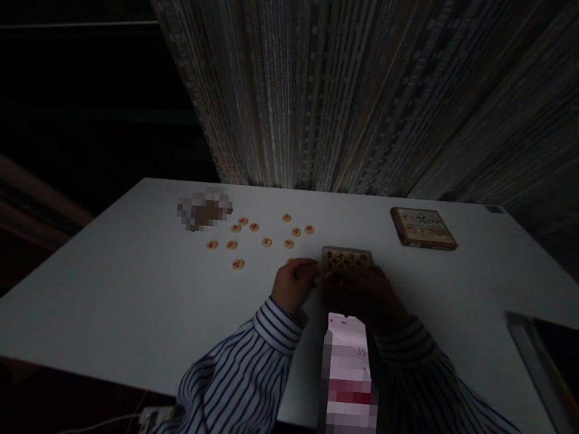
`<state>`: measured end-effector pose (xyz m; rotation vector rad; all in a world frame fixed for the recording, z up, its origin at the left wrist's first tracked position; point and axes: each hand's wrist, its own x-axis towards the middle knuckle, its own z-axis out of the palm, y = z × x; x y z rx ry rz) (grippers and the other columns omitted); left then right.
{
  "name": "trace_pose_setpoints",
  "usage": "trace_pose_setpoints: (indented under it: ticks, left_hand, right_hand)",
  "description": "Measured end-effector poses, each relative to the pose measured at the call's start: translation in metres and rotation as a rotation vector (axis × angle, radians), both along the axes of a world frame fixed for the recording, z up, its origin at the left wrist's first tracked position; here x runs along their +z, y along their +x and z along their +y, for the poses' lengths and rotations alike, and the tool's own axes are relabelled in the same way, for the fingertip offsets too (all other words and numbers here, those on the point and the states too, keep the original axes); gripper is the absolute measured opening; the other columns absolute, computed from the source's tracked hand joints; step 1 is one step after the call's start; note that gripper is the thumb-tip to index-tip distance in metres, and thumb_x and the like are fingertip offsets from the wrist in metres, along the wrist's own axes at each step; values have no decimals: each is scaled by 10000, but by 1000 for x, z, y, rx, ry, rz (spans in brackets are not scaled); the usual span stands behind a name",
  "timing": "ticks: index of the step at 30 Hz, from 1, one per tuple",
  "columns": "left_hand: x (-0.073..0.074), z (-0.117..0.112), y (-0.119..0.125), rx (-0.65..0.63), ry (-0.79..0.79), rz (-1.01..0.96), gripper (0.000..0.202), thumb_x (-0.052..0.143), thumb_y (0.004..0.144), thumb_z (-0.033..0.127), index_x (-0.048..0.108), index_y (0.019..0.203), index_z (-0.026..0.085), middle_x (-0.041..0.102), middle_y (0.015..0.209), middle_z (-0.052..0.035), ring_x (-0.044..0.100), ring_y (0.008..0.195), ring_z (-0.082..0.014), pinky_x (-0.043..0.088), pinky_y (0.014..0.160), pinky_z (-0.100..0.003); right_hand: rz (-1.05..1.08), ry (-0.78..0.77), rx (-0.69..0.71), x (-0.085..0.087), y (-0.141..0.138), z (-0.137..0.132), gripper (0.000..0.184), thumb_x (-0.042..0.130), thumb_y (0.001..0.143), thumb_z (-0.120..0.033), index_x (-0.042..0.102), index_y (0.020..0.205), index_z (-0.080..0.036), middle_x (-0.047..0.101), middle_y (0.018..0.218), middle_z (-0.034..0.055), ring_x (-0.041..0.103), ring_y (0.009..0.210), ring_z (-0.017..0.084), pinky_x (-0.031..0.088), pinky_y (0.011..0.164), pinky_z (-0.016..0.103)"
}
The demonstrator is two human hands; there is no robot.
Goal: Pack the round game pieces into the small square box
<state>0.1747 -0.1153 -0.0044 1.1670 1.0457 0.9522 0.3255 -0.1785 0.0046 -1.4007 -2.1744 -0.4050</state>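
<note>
A small clear box [347, 251] holds rows of Chinese chess pieces with dark characters. My right hand [366, 293] lies over its near part, in deep shadow, so its fingers hardly show. By the box's left edge is my left hand [293, 284], fingers curled in; whatever they hold is hidden. Loose Chinese chess pieces [266, 242] with red characters lie scattered to the left and beyond that hand. One piece [290, 261] is partly covered by the left hand.
Between my forearms glows a phone [348, 332]. A flat printed box [423, 228] lies at the back right of the white table [114, 283]. A dark, tray-like object [553, 371] rests at the right edge. A blurred-out item [204, 208] is back left. Patterned curtain [320, 79] hangs behind.
</note>
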Motion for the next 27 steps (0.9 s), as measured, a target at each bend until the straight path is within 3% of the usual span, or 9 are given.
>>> trace_pose_setpoints:
  ticks: [8,16,27]
  left_hand:
    - [0,1,0,12,18,62,132,594,648,162,652,754,109,605,563,2,498,432,-62,413,419,-171]
    - [-4,3,0,7,15,76,131,595,660,171,647,765,114,603,575,3,508,439,-64,421,429,-175]
    - [-1,2,-2,-3,41,87,115,598,657,181,650,742,123,614,560,1,507,436,-72,426,442,-186]
  right_hand:
    - [11,-100,-57,-8,0,0,134,514,822,-300,614,814,-211,671,783,19,563,753,161,308,726,334]
    - [-21,-174,-95,-7,-2,-1,108,556,787,-282,637,807,-214,656,781,20,541,773,165,279,752,337]
    - [23,-133,-80,-9,-3,0,130,543,788,-304,650,803,-231,660,783,11,533,790,177,291,827,375]
